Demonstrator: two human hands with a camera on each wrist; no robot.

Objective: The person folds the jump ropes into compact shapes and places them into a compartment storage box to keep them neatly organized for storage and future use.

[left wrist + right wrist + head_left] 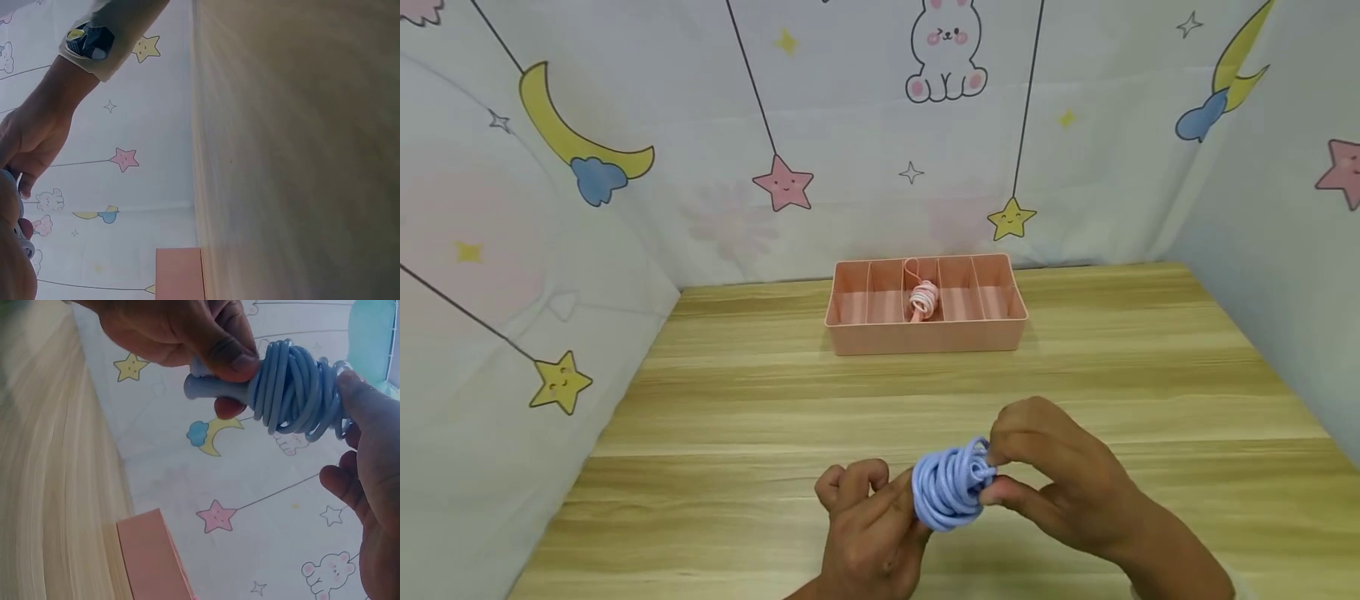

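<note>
A light blue jump rope [947, 487], its cord wound in a thick coil round its handles, is held up between both hands above the table. My left hand [874, 529] pinches the handle end. In the right wrist view, the flared handle tips [206, 387] stick out past the left thumb [237, 359]. With thumb and fingers, my right hand [1067, 475] pinches the cord at the coil's other end. The left wrist view shows only a sliver of the rope, partly hidden by the left hand [14, 250].
On the wooden table [737, 400], a pink divided box [925, 339] stands at the back. Its middle compartment holds a wound pink-and-white cord [924, 298]. Printed white cloth [850, 125] hangs along the table's back and sides.
</note>
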